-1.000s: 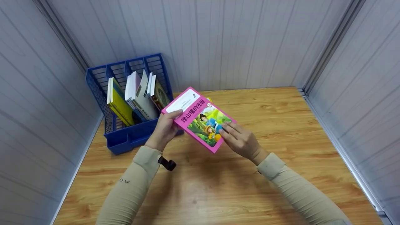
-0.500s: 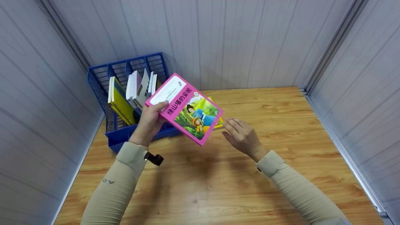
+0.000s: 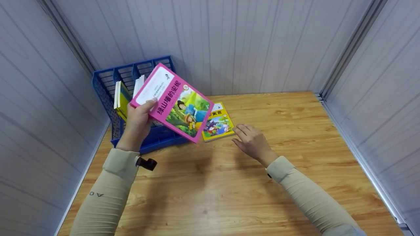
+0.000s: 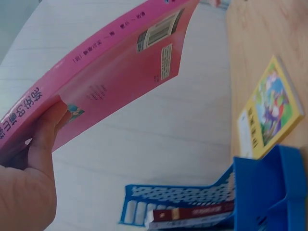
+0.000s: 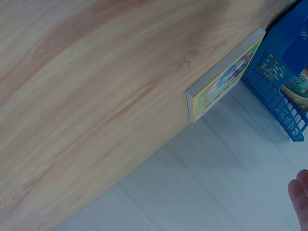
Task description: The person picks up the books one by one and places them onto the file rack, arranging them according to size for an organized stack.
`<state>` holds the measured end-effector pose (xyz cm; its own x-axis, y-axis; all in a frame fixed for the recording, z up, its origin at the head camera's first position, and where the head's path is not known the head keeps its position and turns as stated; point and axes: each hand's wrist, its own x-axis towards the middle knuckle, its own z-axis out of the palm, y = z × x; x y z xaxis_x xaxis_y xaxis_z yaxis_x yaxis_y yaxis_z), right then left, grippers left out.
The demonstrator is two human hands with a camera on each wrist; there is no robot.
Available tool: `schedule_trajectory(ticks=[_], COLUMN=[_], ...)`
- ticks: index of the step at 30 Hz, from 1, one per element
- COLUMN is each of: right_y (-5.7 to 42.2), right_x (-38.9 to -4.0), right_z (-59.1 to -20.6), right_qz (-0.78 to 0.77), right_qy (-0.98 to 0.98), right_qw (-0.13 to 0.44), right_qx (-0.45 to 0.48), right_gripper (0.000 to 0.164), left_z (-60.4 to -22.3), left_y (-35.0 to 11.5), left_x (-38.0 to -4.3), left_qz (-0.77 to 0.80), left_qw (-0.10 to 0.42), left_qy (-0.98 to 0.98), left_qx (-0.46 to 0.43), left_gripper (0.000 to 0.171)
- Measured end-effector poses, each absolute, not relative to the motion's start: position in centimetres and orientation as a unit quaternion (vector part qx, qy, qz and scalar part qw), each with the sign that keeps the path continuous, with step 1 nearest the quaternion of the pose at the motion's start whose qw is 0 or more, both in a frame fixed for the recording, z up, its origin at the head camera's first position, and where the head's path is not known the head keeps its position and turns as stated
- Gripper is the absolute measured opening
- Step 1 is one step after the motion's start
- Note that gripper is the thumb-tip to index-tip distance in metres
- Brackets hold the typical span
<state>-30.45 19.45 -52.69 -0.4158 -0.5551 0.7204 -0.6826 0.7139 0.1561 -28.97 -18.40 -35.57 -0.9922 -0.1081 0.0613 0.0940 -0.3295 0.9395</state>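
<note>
My left hand (image 3: 137, 121) grips a pink book (image 3: 174, 103) by its left edge, thumb over the cover and fingers beneath. The book is held tilted in the air, in front of the blue file rack (image 3: 101, 88), and covers much of it. In the left wrist view, the pink book's (image 4: 120, 72) spine and back cover show. My right hand (image 3: 254, 142) hovers over the table to the right of a yellow book (image 3: 218, 126), fingers extended and holding nothing. That yellow book lies flat on the table, its left part hidden behind the pink one.
Several books stand in the rack, among them a yellow one (image 3: 123, 101) at the left and a dark red one (image 4: 192, 211). The wooden table (image 3: 295, 131) is bounded by a white panelled wall (image 3: 246, 46) behind and walls at both sides.
The left hand has carried the pink book left and up, toward the rack. My right hand has let go of the book's lower right side. More of the yellow book now shows.
</note>
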Motion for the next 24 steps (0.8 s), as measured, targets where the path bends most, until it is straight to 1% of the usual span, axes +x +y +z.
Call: schedule_trajectory(ticks=[3, 7, 16, 24], right_y=[19.2, 18.9, 18.8, 18.7], right_x=[-30.7, -31.0, -31.8, -32.3], right_z=[-53.1, -53.5, -54.6, -55.9], right_qz=[0.077, 0.084, 0.088, 0.109], right_qy=[-0.858, -0.881, -0.912, -0.938], right_qw=[0.357, 0.307, 0.233, 0.155], right_qx=[0.361, 0.351, 0.325, 0.289], right_gripper=[0.044, 0.043, 0.046, 0.049], left_z=[-35.1, -34.6, -33.8, -32.9], left_y=[-19.0, -19.8, -20.7, -22.1], left_x=[-28.7, -28.3, -27.6, -26.9], left_qz=[-0.803, -0.785, -0.730, -0.681], left_qw=[0.092, 0.130, 0.239, 0.309], left_qy=[-0.589, -0.605, -0.640, -0.664], left_qx=[0.015, 0.015, -0.007, -0.009], left_gripper=[0.024, 0.026, 0.034, 0.035])
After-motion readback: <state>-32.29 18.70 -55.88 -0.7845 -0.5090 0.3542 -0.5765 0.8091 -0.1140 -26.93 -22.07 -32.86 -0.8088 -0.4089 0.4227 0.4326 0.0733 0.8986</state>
